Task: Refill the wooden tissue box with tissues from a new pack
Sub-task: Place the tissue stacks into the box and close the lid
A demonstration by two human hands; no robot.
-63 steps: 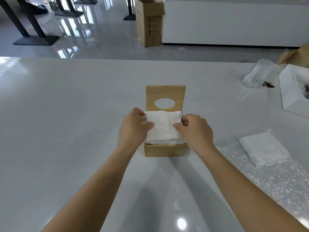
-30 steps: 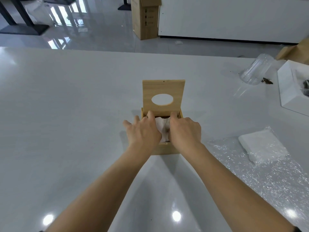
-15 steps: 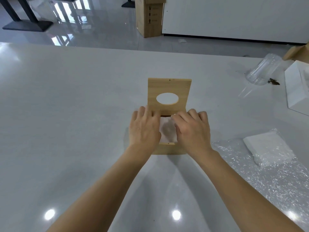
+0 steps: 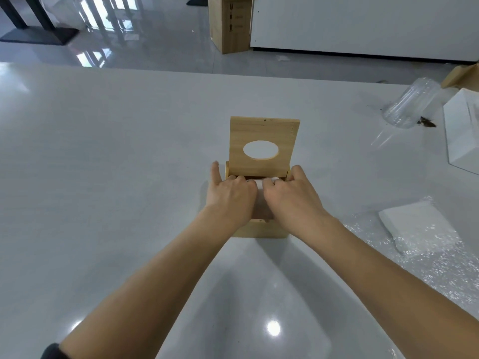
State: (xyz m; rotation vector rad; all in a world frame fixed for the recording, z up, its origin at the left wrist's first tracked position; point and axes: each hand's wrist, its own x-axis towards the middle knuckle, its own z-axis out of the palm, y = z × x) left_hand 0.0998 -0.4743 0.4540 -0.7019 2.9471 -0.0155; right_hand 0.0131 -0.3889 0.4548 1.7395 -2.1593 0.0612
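The wooden tissue box (image 4: 260, 230) stands at the table's middle, its lid (image 4: 264, 130) upright at the back with an oval hole. A white tissue stack (image 4: 260, 183) lies inside the box, mostly hidden under my hands. My left hand (image 4: 229, 196) rests on the stack's left part, fingertips curled down at the far edge, thumb outside the box's left wall. My right hand (image 4: 290, 199) lies on the right part, fingertips likewise pushed down at the back. To the right, the opened plastic pack (image 4: 438, 257) holds leftover tissues (image 4: 414, 224).
The white table (image 4: 116, 164) spreads wide on the left. At the far right lie a tipped clear plastic cup (image 4: 409, 104), a white box (image 4: 461, 130) and a brown carton corner (image 4: 461, 75). A cardboard box (image 4: 230, 24) stands on the floor beyond.
The tissue stack, first held above the box, went down into it. My hands moved from its sides onto its top, and their fingertips now press at the back edge.
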